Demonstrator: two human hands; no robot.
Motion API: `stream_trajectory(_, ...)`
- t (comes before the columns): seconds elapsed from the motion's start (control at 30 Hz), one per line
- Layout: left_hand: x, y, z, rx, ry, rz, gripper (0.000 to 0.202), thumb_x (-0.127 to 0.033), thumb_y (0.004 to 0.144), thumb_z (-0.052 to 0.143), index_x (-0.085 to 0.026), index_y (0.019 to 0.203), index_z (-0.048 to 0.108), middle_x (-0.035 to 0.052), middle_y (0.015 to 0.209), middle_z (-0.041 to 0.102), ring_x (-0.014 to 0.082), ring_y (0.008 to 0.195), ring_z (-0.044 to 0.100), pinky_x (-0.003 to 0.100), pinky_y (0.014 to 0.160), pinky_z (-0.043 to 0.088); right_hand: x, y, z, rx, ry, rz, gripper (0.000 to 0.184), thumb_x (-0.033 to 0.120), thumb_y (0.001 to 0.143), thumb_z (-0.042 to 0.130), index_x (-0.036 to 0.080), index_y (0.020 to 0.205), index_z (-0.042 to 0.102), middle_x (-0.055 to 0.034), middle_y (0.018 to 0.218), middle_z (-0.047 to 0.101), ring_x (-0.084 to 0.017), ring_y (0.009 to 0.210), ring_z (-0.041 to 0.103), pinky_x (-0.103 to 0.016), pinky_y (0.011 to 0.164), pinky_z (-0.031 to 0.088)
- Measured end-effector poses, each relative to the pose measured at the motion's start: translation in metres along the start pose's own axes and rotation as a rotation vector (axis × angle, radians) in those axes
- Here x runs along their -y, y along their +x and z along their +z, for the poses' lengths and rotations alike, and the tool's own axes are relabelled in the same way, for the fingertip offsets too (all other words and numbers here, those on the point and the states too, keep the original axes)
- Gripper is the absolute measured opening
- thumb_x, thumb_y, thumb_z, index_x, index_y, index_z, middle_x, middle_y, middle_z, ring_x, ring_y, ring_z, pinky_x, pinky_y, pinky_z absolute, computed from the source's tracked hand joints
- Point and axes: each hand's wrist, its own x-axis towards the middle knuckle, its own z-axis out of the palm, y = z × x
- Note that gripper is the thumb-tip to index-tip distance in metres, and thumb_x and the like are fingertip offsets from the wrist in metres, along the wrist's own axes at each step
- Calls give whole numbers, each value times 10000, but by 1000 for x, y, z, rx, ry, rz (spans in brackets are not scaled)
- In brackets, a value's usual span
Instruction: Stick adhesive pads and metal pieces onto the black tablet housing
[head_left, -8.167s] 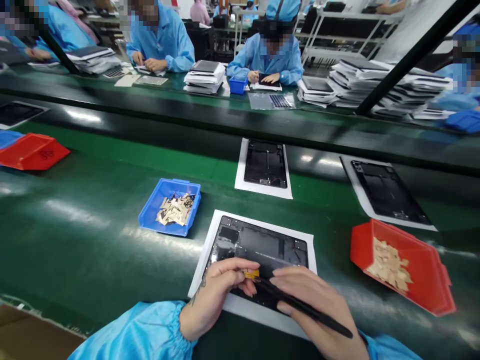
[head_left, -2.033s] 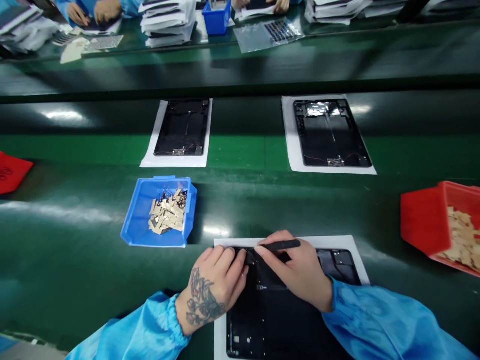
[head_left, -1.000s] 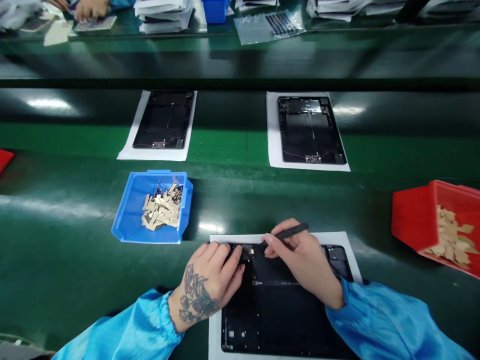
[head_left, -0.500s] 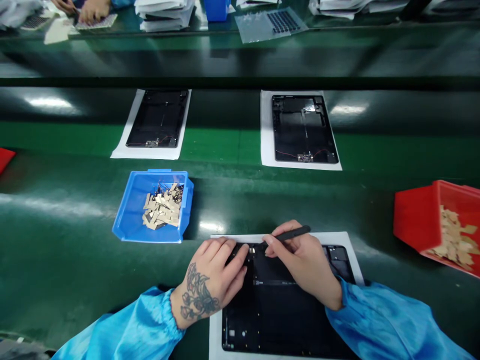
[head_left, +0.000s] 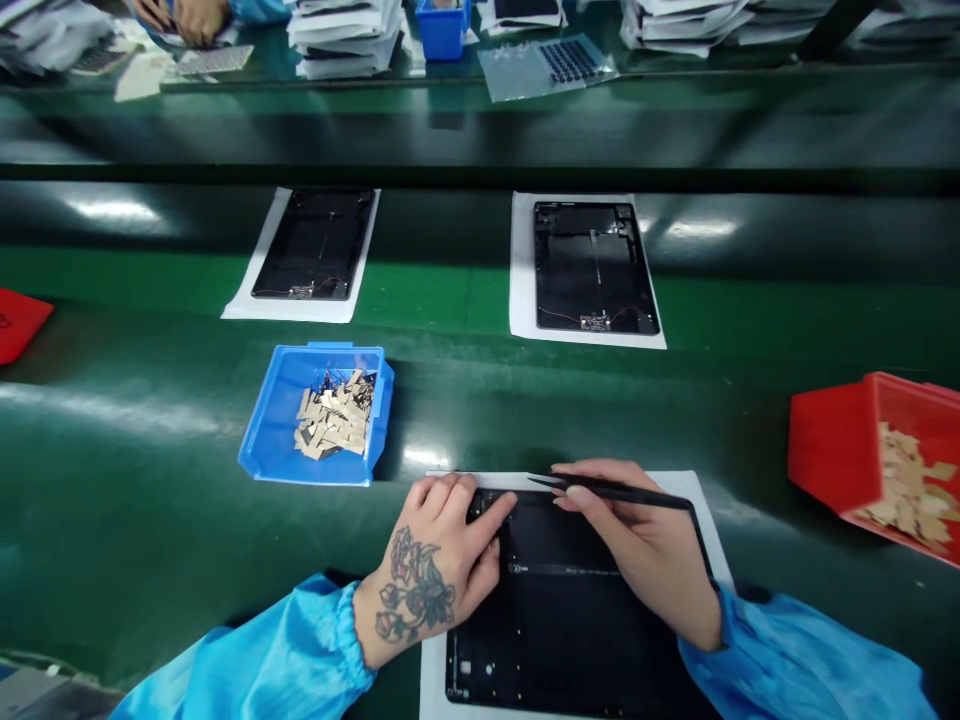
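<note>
A black tablet back shell (head_left: pixel 555 620) lies on a white sheet (head_left: pixel 435 680) at the near edge of the green belt. My left hand (head_left: pixel 442 560) rests on the shell's top left corner, fingers bent and pressing down there. My right hand (head_left: pixel 645 545) pinches black tweezers (head_left: pixel 600 487), which lie nearly level and point left over the shell's top edge. Whether a small part sits under my left fingertips is hidden.
A blue bin (head_left: pixel 277 440) with gold strips stands to the left. At the right edge is a red bin (head_left: pixel 825 440) of tan pieces. Two more shells (head_left: pixel 315 245) (head_left: pixel 592 265) on white sheets lie farther along the belt. Another person's hands (head_left: pixel 184 15) and stacks (head_left: pixel 345 35) are beyond.
My right hand has swung the tweezers from tilted up to nearly level, tips pointing left. The shells on the far belt have drifted slightly. My left hand stays on the corner.
</note>
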Motion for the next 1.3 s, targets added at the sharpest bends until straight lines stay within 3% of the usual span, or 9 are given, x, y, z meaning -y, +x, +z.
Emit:
stream_trajectory(0.17, -1, -6, -1, -15, -51, -43, 464, -238, 843, 504, -255, 1306, 525, 133, 1173, 479, 302, 1073, 448, 488, 879, 406, 3, 2, 5, 103, 157, 22, 141, 313, 819, 690, 202, 903, 666, -69, 995, 701, -217, 913, 687, -329, 809, 590)
stream_trajectory(0.33, -1, -8, -4, -54, -95, -43, 385, -211, 851, 493, -206, 1226, 582, 144, 1183, 478, 306, 1081, 447, 487, 881, 414, 4, 3, 11, 220, 57, -276, 12, 204, 831, 676, 210, 841, 678, -54, 926, 729, -212, 879, 696, -342, 810, 583)
stream_trajectory(0.83, -2, -8, -4, -36, -84, -36, 326, -213, 848, 500, -186, 1157, 598, 142, 1190, 482, 309, 1080, 447, 493, 887, 412, -1, 11, 13, 430, -239, -711, 262, 67, 881, 509, 184, 1048, 675, -81, 1117, 687, -202, 1094, 616, -351, 939, 528)
stream_trajectory(0.9, -2, -8, -4, -39, -76, -27, 329, -215, 851, 497, -180, 1162, 595, 146, 1183, 482, 315, 1073, 447, 495, 872, 420, 0, 12, 14, 447, -189, -660, 249, 82, 885, 519, 198, 1032, 682, -70, 1104, 693, -202, 1076, 626, -351, 932, 529)
stream_trajectory(0.97, -2, -7, -5, -41, -77, -20, 338, -214, 849, 503, -179, 1175, 589, 149, 1178, 479, 319, 1067, 446, 496, 857, 427, 1, 13, 15, 418, -61, -496, 163, 132, 880, 578, 218, 949, 699, -47, 1031, 717, -191, 984, 667, -329, 888, 550)
stream_trajectory(1.1, 2, -9, -9, -14, -145, -26, 403, -206, 849, 525, -153, 1248, 539, 152, 1185, 474, 296, 1082, 446, 482, 891, 425, 0, 17, 13, 144, 160, -127, 48, 230, 807, 709, 216, 845, 682, -36, 926, 726, -192, 864, 693, -287, 774, 579)
stream_trajectory(1.2, 7, -12, -10, -12, -154, -23, 405, -224, 863, 533, -123, 1255, 525, 158, 1205, 473, 281, 1095, 449, 462, 920, 422, -5, 20, 9, -18, 205, -27, 94, 275, 819, 700, 218, 889, 674, -41, 969, 707, -175, 808, 685, -262, 682, 577)
stream_trajectory(1.3, 9, -15, -9, -19, -77, 15, 413, -240, 867, 538, -126, 1264, 521, 162, 1231, 468, 298, 1127, 436, 475, 933, 412, -8, 20, 8, -24, 192, -6, 97, 287, 825, 696, 229, 901, 679, -33, 980, 696, -167, 795, 672, -258, 655, 561)
